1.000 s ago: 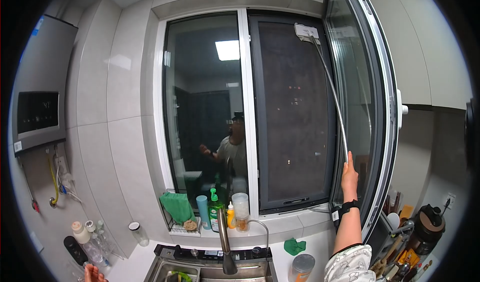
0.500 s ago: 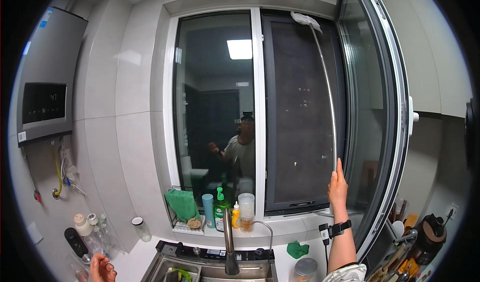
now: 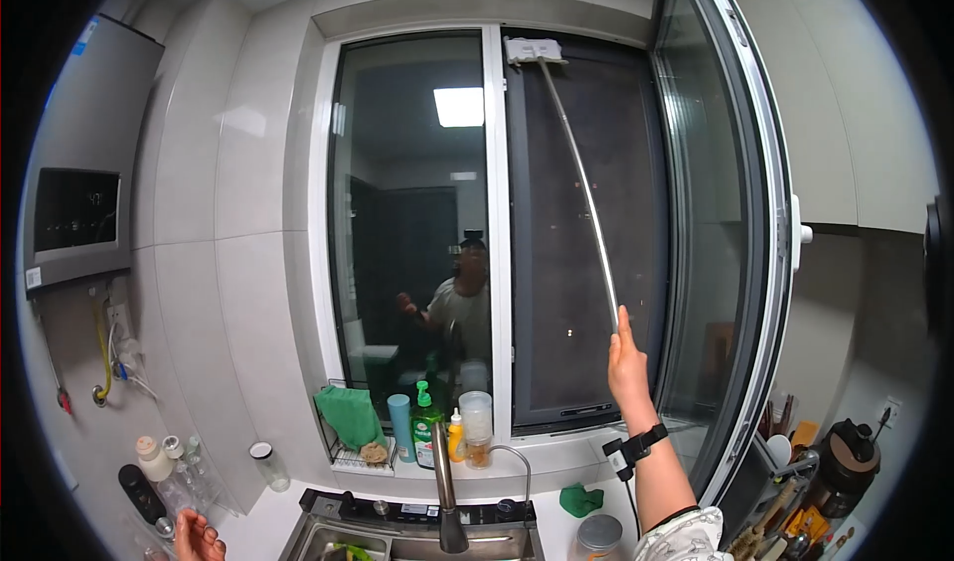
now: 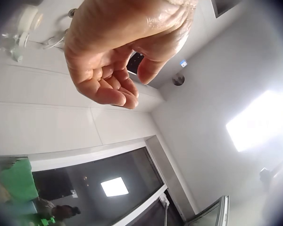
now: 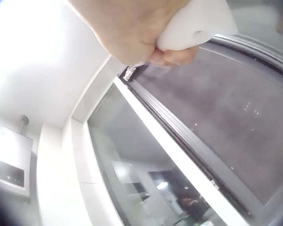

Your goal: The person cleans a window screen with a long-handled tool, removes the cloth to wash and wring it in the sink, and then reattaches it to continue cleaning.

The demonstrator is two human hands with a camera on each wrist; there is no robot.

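Note:
My right hand grips the lower part of a long metal pole. At the pole's top a white flat mop head lies against the upper left corner of the dark window screen. In the right wrist view the fingers of my right hand curl round a white handle end. Low at the left, my left hand is raised with nothing in it; its fingers hang loosely curled in the left wrist view.
An opened window sash stands at the right. Along the sill are a green cloth, a green bottle and other containers. Below are a faucet and sink, a green rag and a lidded jar. Kitchen tools crowd the right.
The mop head has moved left along the top of the screen, from the right side to the left corner. My right hand has moved left with the pole, which now leans leftward.

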